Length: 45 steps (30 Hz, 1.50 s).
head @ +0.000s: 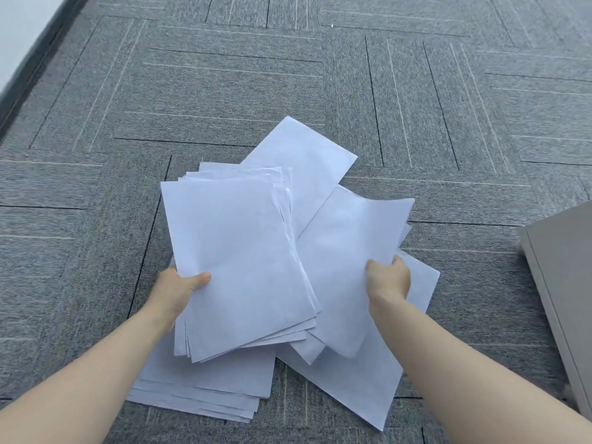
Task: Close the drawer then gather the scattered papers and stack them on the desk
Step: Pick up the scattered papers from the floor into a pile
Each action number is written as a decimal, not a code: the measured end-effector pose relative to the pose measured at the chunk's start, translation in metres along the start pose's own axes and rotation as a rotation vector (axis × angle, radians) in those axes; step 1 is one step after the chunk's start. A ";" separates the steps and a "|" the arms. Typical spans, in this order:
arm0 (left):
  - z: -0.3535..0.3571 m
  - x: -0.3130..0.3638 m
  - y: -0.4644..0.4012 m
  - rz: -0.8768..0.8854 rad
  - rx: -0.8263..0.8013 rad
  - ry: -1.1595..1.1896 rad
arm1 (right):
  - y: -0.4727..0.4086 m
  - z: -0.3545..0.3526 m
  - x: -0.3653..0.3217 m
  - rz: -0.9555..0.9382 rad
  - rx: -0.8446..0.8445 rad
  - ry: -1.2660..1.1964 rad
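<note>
Head view, looking down at grey carpet (416, 107) with line-patterned tiles. White papers lie in a loose overlapping heap at frame centre, running toward 6 o'clock. Left hand (179, 288) at about 8 o'clock of the heap: closed on a sheaf (237, 251) of several sheets, thumb on top near the lower left edge, fingers hidden beneath. Sheaf edges are uneven, fanned at the bottom and at the upper right; it appears raised off the sheets below, though the height cannot be judged. Right hand (389, 278) at about 4 o'clock of the heap: fingers curled shut over the edge of a single sheet (346, 251), which bends upward and overlaps the sheaf's right side. Top edge of that sheet is slightly blurred. One sheet (307, 161) lies flat at 12 o'clock of the heap, tilted, its lower part covered by the sheaf. A low pile (198, 389) of several sheets sits on the carpet at 6 to 7 o'clock, under the left forearm and the sheaf. Another sheet (362, 389) lies flat at 5 o'clock, passing under the right wrist. Grey cabinet (563, 283) at 3 to 4 o'clock at the frame edge, apart from the papers; only one corner shows, drawer state cannot be told. Dark baseboard (38, 65) and pale wall at 10 to 11 o'clock. Both forearms bare.
</note>
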<state>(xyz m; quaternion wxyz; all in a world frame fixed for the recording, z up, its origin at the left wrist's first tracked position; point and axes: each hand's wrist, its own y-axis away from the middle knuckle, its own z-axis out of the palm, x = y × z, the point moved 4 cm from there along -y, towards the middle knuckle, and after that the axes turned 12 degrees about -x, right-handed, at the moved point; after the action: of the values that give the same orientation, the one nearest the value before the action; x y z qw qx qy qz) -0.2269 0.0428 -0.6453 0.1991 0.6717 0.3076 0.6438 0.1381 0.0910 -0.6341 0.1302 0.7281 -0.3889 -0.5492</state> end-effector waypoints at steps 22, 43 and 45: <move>0.061 0.020 0.001 0.034 -0.167 0.054 | -0.006 -0.074 0.055 0.346 0.023 -0.140; 0.045 0.018 0.000 0.045 -0.038 0.015 | 0.021 -0.091 -0.084 -0.541 0.170 0.229; 0.046 0.019 0.001 0.040 -0.037 0.015 | 0.027 -0.093 -0.102 -0.601 0.171 0.204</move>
<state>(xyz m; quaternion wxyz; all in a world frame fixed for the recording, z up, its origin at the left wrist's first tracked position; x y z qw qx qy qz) -0.1816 0.0607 -0.6348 0.1963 0.6692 0.2837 0.6582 0.2006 0.1233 -0.5130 -0.0609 0.8699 -0.1861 -0.4528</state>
